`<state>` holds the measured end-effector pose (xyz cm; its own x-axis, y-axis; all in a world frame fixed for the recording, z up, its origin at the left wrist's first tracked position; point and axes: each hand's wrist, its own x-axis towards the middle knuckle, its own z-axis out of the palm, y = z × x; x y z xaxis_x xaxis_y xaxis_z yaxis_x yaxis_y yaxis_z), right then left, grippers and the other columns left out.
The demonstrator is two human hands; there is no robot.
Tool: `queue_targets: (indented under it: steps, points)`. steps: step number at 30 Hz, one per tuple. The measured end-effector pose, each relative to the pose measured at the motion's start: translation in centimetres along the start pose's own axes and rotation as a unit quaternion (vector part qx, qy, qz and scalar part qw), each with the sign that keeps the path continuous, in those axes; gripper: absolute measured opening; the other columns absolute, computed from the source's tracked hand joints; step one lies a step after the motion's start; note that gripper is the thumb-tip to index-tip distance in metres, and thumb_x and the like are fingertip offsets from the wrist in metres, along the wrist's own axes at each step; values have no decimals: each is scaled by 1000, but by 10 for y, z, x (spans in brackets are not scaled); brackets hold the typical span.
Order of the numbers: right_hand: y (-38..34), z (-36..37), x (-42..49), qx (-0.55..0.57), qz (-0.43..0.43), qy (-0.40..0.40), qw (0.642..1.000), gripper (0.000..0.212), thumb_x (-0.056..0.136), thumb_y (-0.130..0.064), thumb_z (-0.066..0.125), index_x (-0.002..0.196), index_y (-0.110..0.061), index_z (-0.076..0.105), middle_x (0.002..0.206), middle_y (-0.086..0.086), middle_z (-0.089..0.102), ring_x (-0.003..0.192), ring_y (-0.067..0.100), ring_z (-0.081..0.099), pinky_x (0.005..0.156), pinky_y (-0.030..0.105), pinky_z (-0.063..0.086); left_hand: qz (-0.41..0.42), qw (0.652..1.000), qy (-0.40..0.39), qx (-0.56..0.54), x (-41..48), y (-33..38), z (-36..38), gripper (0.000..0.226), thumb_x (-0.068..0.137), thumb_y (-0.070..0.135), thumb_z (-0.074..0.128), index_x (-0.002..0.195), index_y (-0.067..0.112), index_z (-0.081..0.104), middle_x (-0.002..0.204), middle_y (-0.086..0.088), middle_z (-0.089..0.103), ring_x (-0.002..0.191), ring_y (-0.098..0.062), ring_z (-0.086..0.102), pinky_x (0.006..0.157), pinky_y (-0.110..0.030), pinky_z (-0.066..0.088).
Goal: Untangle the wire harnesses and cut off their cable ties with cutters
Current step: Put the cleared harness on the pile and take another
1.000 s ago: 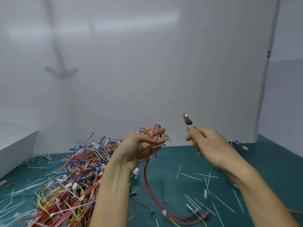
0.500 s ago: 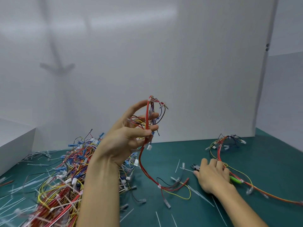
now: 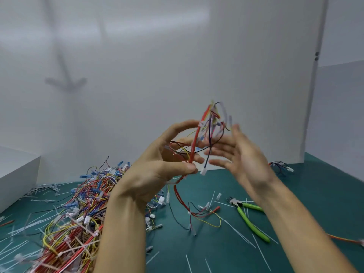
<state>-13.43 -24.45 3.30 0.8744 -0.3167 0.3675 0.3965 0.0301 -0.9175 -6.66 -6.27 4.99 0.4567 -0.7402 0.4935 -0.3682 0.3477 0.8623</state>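
Tangled wire harness [image 3: 194,143], thick red lead with thin black and yellow strands, pinched in left hand [image 3: 157,174] fingers, tail hanging below them, right hand [image 3: 244,156] fingers straight, spread just beside it

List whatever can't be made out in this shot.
Head view only:
- Top of harness: motion blur, so its ties are unreadable.
- Fingers of right hand: blurred, so contact with harness is unclear.
- One handle of cutters: runs behind the right forearm.
- Near end of pile: cut by the bottom edge, partly behind the left forearm.
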Motion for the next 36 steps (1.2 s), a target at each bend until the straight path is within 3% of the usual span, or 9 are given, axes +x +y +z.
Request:
queue_targets:
  steps: [4,7,11,20,25,28,31,34,36]
  points:
    - [-36,-3,-15,95,-28,-12,995,69,88,-63,43,117,-5,66,112,12,74,102,25,72,85,40,59,-39,993,-49,100,2,4,8,70,78,-19,65,128,31,60,109,-3,68,92,-18,67,84,-27,53]
    - [-44,-2,-17,22,-59,15,998,34,96,-36,55,104,-7,70,110,17,73,101,30,71,96,53,53,-64,972,-99,203,6,8,17,61,80,-3,72,125,36,61,120,1,65,109,-14,64,91,-28,53]
    - [-48,5,-11,-25,-84,23,996,27,97,0,46,106,-11,70,111,16,72,106,32,69,83,41,59,-108,919,-105,365,8,9,23,65,81,6,76,124,49,55,129,27,56,118,2,53,90,-11,44]
    - [-43,15,-8,-73,-205,55,975,45,95,9,39,94,-29,64,85,-7,70,80,25,75,64,32,61,-201,819,-13,537,2,15,23,95,72,28,86,147,34,29,142,3,40,129,-18,44,105,-36,42]
    - [-44,11,-9,-77,-206,42,975,47,96,8,38,91,-30,64,75,-12,64,57,12,62,49,24,52,-148,878,18,456,-10,36,14,53,84,8,73,125,36,56,115,14,65,102,0,63,90,-28,54]
    - [-44,10,-8,-87,-208,17,974,51,95,8,40,88,-36,66,73,-16,64,58,10,50,49,23,47,-73,915,91,387,-15,46,12,39,87,-7,62,106,27,68,95,8,74,90,-4,70,82,-24,57]
    - [-43,13,-10,-96,-222,-14,970,51,94,7,41,87,-38,66,78,-18,64,60,5,50,49,25,48,1,911,232,341,-7,46,15,9,94,19,62,98,21,69,86,5,75,82,-6,70,80,-28,56]
    - [-39,17,-10,-101,-220,-48,969,51,91,9,39,87,-34,65,79,-18,64,63,2,52,48,24,48,3,929,272,252,0,46,26,33,88,50,55,92,23,73,88,6,77,86,-10,72,84,-36,54]
    - [-35,19,-9,-127,-192,-67,971,51,92,12,39,89,-31,65,76,-16,63,63,5,52,50,24,50,14,943,273,192,2,46,32,35,80,51,60,90,21,76,89,2,78,89,-16,74,85,-37,56]
